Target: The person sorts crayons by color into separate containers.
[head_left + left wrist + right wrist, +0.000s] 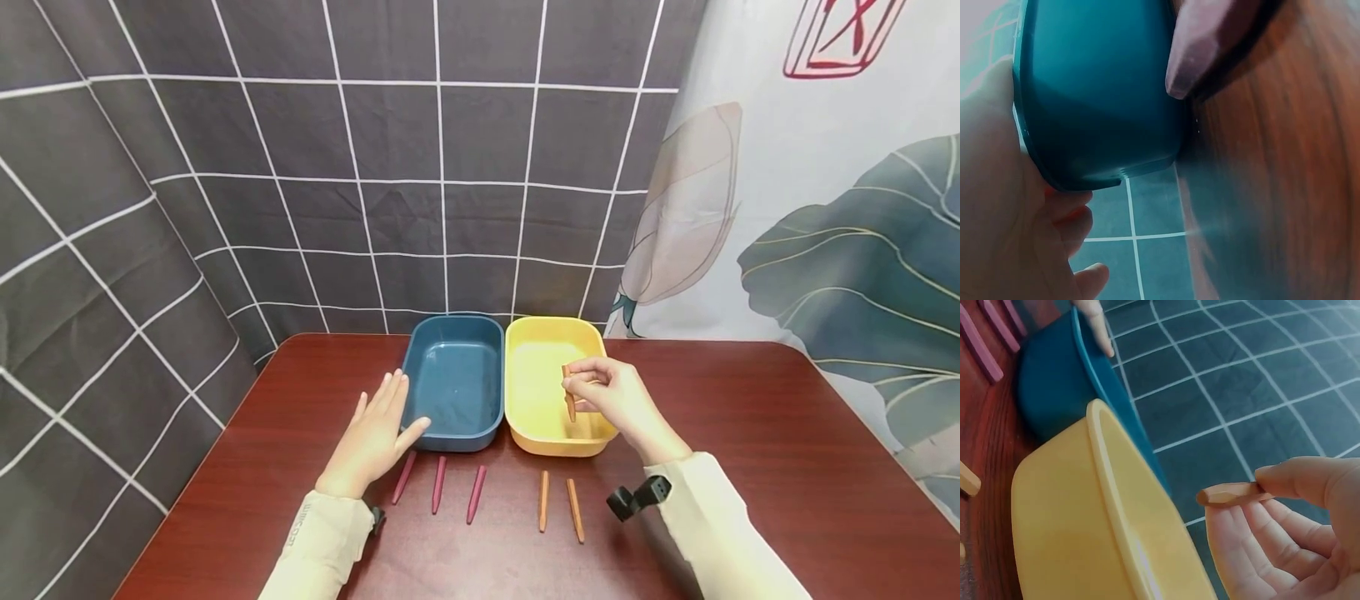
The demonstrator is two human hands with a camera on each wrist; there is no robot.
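My right hand [611,400] pinches an orange crayon [1229,494] between thumb and fingers, over the yellow bin [525,429]. In the head view the crayon stands nearly upright. My left hand [371,442] lies with straight fingers along the left rim of the blue bin [453,383], thumb over its near left corner. Two more orange crayons [543,500] lie on the table in front of the yellow bin. Several dark pink crayons [476,494] lie before the blue bin, one of them [403,477] close beside my left hand.
Both bins stand side by side, rims nearly touching, at the back of the reddish-brown table [712,383]. Behind them hangs a grey checked cloth [390,217], with a leaf-patterned white one [750,308] to the right.
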